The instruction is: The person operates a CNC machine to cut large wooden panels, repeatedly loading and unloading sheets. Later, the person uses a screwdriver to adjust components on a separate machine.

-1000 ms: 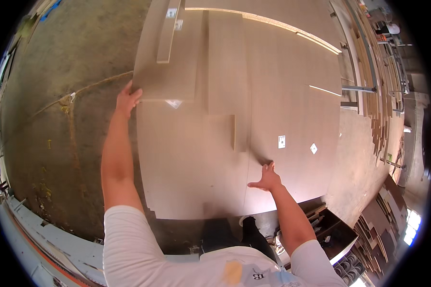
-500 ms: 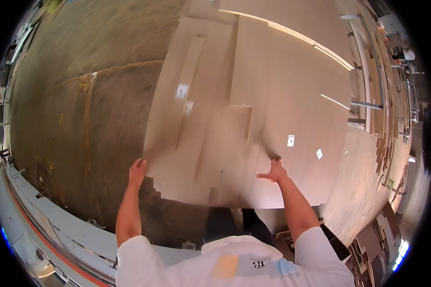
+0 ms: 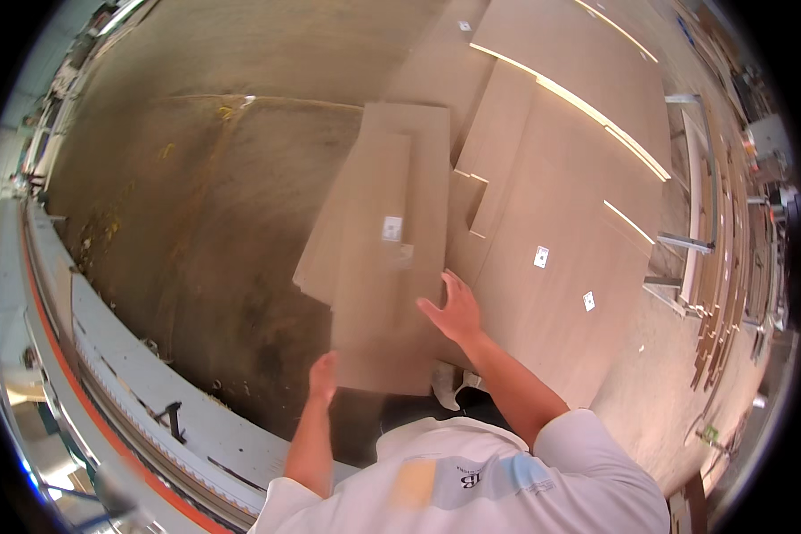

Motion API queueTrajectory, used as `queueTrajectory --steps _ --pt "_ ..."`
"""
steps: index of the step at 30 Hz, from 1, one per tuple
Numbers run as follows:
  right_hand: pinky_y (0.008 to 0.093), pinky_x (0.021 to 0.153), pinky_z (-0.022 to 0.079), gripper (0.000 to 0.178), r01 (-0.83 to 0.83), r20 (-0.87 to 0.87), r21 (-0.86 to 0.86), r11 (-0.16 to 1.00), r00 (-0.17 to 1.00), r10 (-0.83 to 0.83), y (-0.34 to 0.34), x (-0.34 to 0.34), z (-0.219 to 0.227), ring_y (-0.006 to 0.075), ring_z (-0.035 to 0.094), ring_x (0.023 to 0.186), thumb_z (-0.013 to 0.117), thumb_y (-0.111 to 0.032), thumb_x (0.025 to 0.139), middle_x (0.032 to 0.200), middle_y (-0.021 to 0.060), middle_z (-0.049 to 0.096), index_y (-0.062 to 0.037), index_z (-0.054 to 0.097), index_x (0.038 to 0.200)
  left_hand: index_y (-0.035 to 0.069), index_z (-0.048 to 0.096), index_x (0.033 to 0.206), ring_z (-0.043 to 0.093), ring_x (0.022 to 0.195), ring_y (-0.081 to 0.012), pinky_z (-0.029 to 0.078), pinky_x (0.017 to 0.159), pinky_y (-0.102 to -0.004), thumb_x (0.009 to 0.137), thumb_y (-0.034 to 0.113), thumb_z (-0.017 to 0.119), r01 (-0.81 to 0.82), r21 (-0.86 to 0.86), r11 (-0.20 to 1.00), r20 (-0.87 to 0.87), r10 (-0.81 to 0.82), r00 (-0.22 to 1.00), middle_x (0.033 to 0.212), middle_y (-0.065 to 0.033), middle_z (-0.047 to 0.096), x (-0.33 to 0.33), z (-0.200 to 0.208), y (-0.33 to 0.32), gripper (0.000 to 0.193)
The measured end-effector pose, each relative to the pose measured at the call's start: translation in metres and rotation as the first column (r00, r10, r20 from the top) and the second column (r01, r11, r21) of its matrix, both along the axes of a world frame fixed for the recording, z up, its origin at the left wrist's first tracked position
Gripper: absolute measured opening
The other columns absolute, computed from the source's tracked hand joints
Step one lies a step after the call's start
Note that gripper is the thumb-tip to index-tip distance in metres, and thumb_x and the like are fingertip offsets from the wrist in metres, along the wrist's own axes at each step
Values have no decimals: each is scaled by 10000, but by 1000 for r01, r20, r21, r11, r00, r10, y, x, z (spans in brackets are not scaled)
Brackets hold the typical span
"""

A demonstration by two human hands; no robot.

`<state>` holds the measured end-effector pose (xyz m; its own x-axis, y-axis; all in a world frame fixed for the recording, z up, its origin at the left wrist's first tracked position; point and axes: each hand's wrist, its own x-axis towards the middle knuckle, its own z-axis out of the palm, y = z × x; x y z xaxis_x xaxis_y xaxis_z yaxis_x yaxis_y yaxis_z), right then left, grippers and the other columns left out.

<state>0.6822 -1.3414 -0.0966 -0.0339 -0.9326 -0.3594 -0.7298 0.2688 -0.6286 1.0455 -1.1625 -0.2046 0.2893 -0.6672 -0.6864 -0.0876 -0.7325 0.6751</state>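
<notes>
Several big brown boards (image 3: 561,205) lie stacked on the floor, and a long narrow panel (image 3: 387,258) sits tilted over their left edge. Right hand (image 3: 456,310) is spread flat against the panel's right edge. Left hand (image 3: 323,376) is at its near corner, fingers tucked behind it, so can't tell the grip.

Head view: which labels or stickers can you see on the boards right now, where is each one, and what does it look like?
Sticker one: small white rectangle with dark print, on the long brown board held between the left hand and right hand.
Sticker two: small white square, on the wide flat panel to the right.
Sticker three: small white square, lower right on that panel.
Sticker four: tiny white patch, top boards.
</notes>
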Motion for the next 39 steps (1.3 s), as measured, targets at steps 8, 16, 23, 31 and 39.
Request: queueTrajectory --steps 8,16,23,31,39 --pt "490 1156 359 892 -153 -328 -108 982 938 110 68 -42 23 339 432 1414 781 -549 746 1516 144 471 22 507 1374 -9 646 1282 640 1173 -307 480 979 -424 1099 366 432 257 -153 954 110 -242 964 1235 -201 700 -223 -15 146 468" --pt "459 963 514 649 -199 -187 -75 977 965 182 250 -213 64 369 591 1167 813 -284 700 1264 148 581 -58 575 1260 -23 658 1207 661 1014 -212 509 920 -365 1075 456 494 -90 63 994 -330 106 938 1083 -126 705 -358 80 210 523" --pt "442 924 524 679 2 -221 -92 996 975 -23 379 -268 100 341 619 1102 873 -302 659 1209 138 589 -61 566 1216 55 592 1268 694 946 -200 554 853 -356 1083 456 479 204 175 963 -715 -18 699 1088 -84 697 -420 110 204 455" --pt "418 955 508 932 498 -331 172 850 842 -426 385 -298 112 295 618 1113 959 -428 615 1225 158 575 -3 447 1267 84 550 1326 675 1079 -213 534 924 -360 1072 382 542 480 120 869 -918 -87 387 1245 -79 674 -444 101 214 392" --pt "424 979 497 1061 673 9 246 698 718 -696 405 -323 49 346 561 1167 988 -356 587 1292 256 498 -10 327 1341 62 517 1423 635 1194 -267 504 1001 -394 1058 310 570 647 70 759 -980 -68 185 1354 -125 631 -437 90 196 444"
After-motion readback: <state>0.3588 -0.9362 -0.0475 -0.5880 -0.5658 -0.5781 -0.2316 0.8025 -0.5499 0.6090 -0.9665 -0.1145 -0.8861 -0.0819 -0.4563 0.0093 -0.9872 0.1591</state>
